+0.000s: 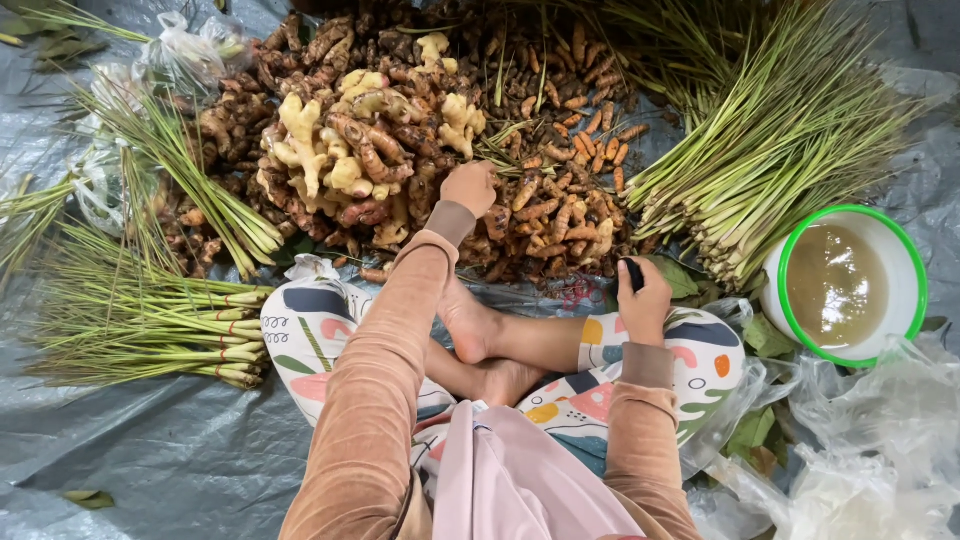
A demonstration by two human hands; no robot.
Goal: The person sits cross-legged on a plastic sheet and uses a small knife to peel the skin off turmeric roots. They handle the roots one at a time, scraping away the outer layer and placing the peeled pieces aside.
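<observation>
I sit cross-legged on a grey tarp facing a big heap of roots. My left hand reaches forward into the pile, fingers closed over a root at the edge of the pale ginger and the brown-orange turmeric. Resting on my right knee, my right hand grips a small knife with a black handle. Its blade is hidden.
Bundled lemongrass lies at the left, more stalks fan out at the upper right. A white bowl with a green rim holds murky water at the right. Clear plastic bags and green leaves crowd the lower right.
</observation>
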